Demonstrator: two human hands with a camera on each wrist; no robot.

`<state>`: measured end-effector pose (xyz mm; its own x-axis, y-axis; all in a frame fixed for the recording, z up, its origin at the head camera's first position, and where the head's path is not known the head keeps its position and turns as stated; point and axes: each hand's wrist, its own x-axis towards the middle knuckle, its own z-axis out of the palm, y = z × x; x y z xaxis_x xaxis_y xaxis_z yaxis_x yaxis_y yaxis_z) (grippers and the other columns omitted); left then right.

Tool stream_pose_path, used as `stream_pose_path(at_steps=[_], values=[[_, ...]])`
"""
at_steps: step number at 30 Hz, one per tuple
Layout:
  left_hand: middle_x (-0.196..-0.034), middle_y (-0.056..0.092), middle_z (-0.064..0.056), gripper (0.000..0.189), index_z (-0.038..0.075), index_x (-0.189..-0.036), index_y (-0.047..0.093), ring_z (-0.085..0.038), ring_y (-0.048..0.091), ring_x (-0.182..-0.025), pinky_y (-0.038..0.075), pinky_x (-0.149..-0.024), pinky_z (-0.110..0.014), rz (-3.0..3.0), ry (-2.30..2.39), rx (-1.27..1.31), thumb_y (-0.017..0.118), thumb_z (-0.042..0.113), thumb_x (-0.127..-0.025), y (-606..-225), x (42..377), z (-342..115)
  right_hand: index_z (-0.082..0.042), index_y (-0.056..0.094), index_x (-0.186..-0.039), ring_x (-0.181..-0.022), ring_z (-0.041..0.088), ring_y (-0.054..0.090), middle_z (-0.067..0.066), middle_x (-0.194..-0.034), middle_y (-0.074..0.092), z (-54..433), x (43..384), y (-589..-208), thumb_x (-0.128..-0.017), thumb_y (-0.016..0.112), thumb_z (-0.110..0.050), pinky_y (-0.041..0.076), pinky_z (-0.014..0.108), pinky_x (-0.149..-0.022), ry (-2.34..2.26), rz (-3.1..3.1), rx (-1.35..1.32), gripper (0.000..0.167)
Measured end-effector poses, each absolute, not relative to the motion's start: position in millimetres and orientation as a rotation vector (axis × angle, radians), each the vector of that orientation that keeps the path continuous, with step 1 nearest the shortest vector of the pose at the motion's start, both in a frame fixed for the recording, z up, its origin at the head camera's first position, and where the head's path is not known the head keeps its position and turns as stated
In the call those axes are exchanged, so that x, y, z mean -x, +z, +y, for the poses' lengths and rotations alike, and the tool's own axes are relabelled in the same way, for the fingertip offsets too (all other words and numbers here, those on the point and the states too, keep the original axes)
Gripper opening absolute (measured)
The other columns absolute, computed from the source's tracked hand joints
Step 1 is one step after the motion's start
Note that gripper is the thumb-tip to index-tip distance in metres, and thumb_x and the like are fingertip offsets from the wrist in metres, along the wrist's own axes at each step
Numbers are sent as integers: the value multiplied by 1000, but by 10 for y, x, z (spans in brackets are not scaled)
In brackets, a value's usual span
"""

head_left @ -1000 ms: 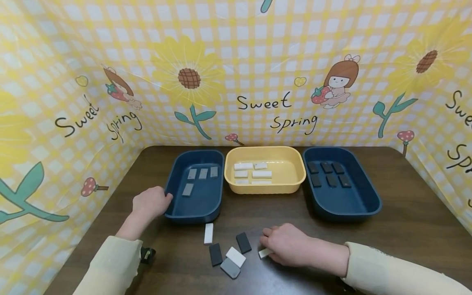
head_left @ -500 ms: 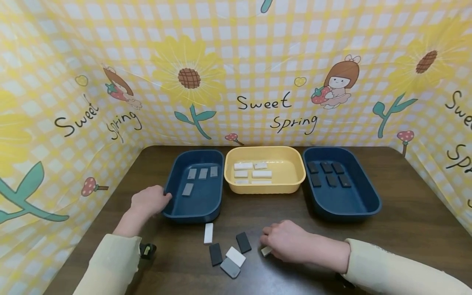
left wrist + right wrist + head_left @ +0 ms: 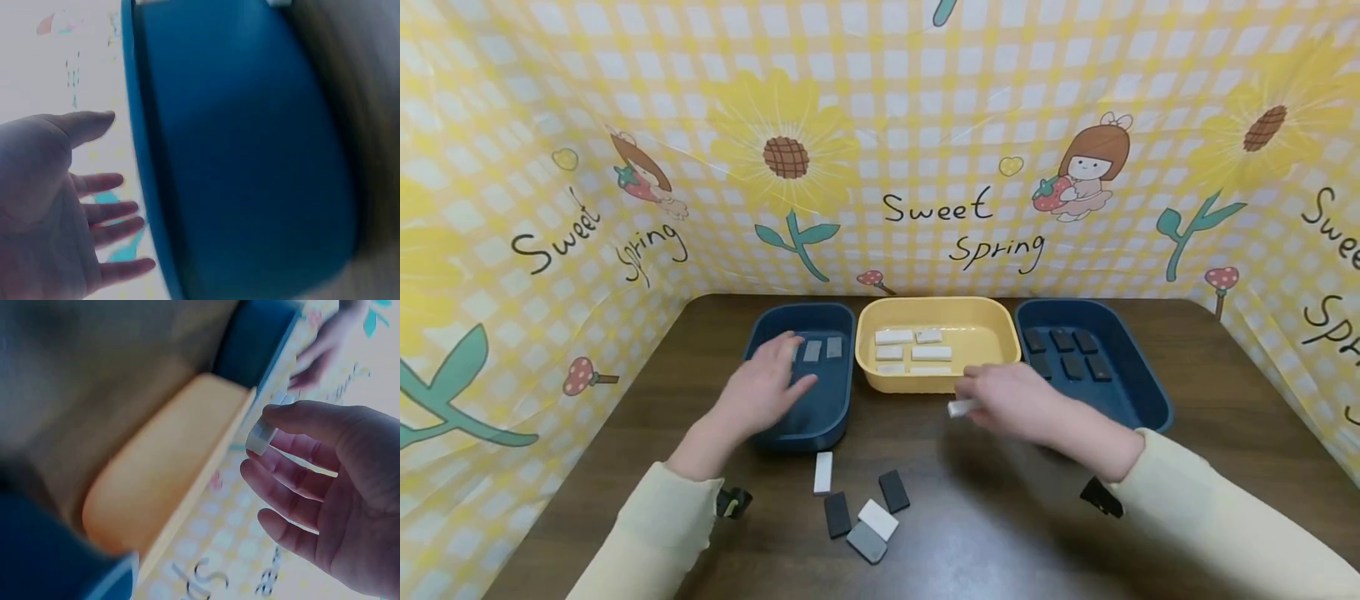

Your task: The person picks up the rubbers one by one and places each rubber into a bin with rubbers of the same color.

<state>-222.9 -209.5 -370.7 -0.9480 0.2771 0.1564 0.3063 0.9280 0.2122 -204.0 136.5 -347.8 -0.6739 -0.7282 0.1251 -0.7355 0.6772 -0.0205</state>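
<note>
My right hand (image 3: pixel 1015 404) pinches a small white block (image 3: pixel 961 408) between thumb and fingers, raised over the table just in front of the yellow tray (image 3: pixel 988 333). The right wrist view shows the thumb pressing the block (image 3: pixel 262 434) against the fingertips. With fingers spread and straight, my left hand (image 3: pixel 760 387) hovers over the left blue tray (image 3: pixel 827 408), holding nothing. Some grey blocks (image 3: pixel 812 351) lie in that tray, partly hidden by the hand. Several white blocks (image 3: pixel 931 353) lie in rows in the yellow tray.
A right blue tray (image 3: pixel 1123 392) contains several black blocks (image 3: pixel 1063 339). On the wooden table (image 3: pixel 1000 550) lie two black blocks (image 3: pixel 837 515), an upright-lying white block (image 3: pixel 823 473), and a grey block (image 3: pixel 867 542) touching another white block (image 3: pixel 880 518). A patterned cloth (image 3: pixel 925 100) surrounds the table.
My right hand has lifted the white block off the table and carried it forward toward the yellow tray. My left hand has left the blue tray's left rim and moved right, over the tray.
</note>
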Motion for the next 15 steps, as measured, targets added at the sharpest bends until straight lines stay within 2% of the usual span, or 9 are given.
stream_pose_path(at_steps=[4, 8, 15], values=[[-153, 32, -20, 68, 1, -148, 32, -35, 35, -137, 34, -105, -53, -2983, -381, 641, 57, 39, -98, -3781, 2234, -1853, -13, 67, -88, -58, 11, 46, -4, -75, 56, 1445, 2261, -3408, -81, 79, -19, 42, 24, -53, 39, -2802, -1026, 15], [-156, 26, -17, 70, 2, -152, 25, -31, 30, -140, 29, -109, -49, -3012, -397, 769, 51, 41, -100, -3861, 2272, -1683, -11, 63, -82, -55, 16, 44, -1, -70, 51, 1497, 2468, -3408, -83, 76, -14, 41, 27, -50, 1, -2828, -875, 13], [-160, 17, -12, 71, 5, -154, 22, -29, 22, -144, 25, -112, -47, -3102, -396, 795, 48, 44, -101, -3981, 2315, -1562, -11, 59, -78, -61, 19, 47, 2, -70, 52, 1433, 2756, -3476, -89, 67, -9, 40, 30, -57, -8, -3028, -810, 13]])
